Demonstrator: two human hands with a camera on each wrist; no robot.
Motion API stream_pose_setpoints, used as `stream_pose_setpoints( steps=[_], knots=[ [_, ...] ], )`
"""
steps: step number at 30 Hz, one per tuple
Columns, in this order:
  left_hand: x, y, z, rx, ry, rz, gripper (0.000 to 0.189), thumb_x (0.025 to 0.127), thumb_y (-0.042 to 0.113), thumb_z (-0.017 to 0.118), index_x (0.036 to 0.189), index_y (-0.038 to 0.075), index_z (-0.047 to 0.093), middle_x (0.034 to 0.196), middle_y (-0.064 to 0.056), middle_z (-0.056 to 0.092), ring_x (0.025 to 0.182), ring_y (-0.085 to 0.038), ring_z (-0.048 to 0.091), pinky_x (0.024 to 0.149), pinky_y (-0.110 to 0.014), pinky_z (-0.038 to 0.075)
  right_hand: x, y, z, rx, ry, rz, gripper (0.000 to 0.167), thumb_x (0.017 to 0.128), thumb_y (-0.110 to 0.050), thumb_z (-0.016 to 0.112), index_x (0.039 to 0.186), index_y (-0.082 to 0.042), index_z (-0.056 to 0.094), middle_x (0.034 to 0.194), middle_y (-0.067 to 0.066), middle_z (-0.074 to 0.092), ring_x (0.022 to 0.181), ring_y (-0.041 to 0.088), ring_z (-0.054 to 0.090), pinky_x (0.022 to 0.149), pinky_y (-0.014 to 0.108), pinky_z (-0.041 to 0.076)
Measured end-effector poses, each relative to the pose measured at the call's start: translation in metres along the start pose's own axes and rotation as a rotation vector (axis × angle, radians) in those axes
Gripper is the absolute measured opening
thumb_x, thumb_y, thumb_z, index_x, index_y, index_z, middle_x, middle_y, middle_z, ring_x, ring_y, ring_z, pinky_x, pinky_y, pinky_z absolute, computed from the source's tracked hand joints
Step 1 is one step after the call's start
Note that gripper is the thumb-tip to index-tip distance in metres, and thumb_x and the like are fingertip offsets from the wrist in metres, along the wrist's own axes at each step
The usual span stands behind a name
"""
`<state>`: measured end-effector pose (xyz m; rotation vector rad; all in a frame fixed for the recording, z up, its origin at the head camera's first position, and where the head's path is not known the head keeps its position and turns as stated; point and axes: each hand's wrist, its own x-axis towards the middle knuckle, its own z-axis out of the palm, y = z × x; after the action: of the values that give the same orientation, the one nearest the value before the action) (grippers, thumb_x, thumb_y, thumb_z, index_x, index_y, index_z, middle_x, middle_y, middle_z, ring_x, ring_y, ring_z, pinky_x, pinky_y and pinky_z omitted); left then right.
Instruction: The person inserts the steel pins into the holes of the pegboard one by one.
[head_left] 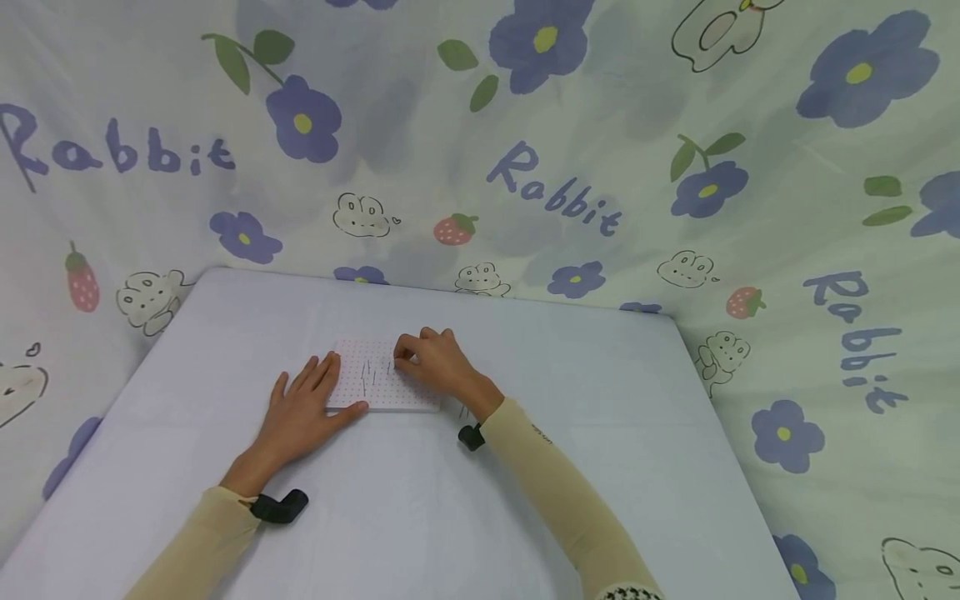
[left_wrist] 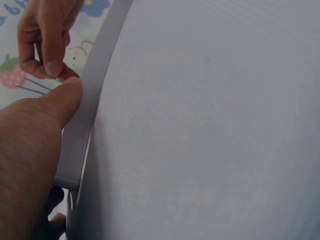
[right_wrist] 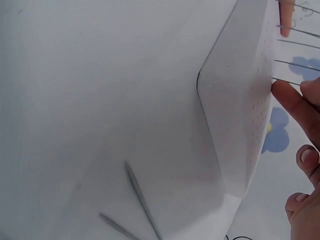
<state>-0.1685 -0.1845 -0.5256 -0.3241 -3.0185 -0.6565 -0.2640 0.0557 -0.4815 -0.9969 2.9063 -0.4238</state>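
Observation:
A flat white board (head_left: pixel 408 397) dotted with small pink holes lies on the table. Several thin grey metal pins (head_left: pixel 364 382) stand upright in it. My left hand (head_left: pixel 303 414) rests at the board's left side, fingers extended along it and thumb (left_wrist: pixel 67 97) over the front edge. Above the board's right half, my right hand (head_left: pixel 435 364) pinches a thin metal pin (right_wrist: pixel 286 81) between thumb and index finger. That pin's lower end meets the board's surface in the right wrist view. The right hand's other fingers are loosely bent.
Two loose metal pins (right_wrist: pixel 142 200) lie on the white table (head_left: pixel 600 400), right of the board and close to my right wrist. A printed curtain (head_left: pixel 420 150) with flowers and rabbits hangs behind and beside the table.

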Motion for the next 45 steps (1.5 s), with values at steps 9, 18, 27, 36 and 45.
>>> stream_pose_setpoints(
  steps=[9,18,27,36,45],
  knots=[
    [0.001,-0.001,0.002,0.001,0.007,0.005,0.105,0.091,0.07,0.056,0.158,-0.003,0.02,0.164,-0.023,0.022,0.15,-0.047,0.017,0.114,-0.073,0.003,-0.002,0.0,0.0,0.027,-0.005,0.044,0.016,0.101,-0.039,0.062,0.111,-0.028,0.068,0.1,-0.02,0.071,0.089,0.002,0.051,0.083,0.031,0.035],
    [0.0,0.001,-0.001,0.004,0.012,0.006,0.104,0.091,0.067,0.058,0.157,-0.004,0.022,0.163,-0.024,0.024,0.15,-0.048,0.018,0.113,-0.073,0.004,-0.015,0.012,-0.01,0.061,-0.025,0.08,0.023,0.1,-0.034,0.063,0.122,-0.028,0.066,0.106,-0.02,0.072,0.094,0.002,0.052,0.089,0.034,0.036],
    [0.001,0.004,-0.003,-0.001,0.011,-0.001,0.104,0.09,0.066,0.06,0.157,-0.004,0.023,0.163,-0.024,0.024,0.15,-0.047,0.018,0.114,-0.072,0.004,-0.047,0.035,-0.029,0.086,-0.008,0.064,0.022,0.099,-0.027,0.066,0.121,-0.025,0.069,0.111,-0.018,0.072,0.096,0.01,0.054,0.088,0.037,0.036],
    [0.002,-0.002,-0.001,-0.005,0.02,0.004,0.105,0.091,0.068,0.058,0.158,-0.004,0.021,0.164,-0.024,0.022,0.15,-0.047,0.016,0.114,-0.072,0.002,-0.085,0.06,-0.024,0.098,-0.071,0.071,0.02,0.096,-0.021,0.07,0.115,-0.026,0.072,0.107,-0.019,0.073,0.094,0.007,0.053,0.086,0.037,0.036],
    [0.003,-0.001,0.0,-0.012,0.018,0.012,0.104,0.091,0.067,0.059,0.157,-0.004,0.021,0.163,-0.024,0.023,0.15,-0.047,0.017,0.114,-0.073,0.003,-0.113,0.073,-0.016,0.13,-0.102,0.089,0.017,0.096,-0.021,0.07,0.112,-0.027,0.072,0.105,-0.021,0.072,0.094,0.008,0.052,0.086,0.037,0.035]
  ],
)
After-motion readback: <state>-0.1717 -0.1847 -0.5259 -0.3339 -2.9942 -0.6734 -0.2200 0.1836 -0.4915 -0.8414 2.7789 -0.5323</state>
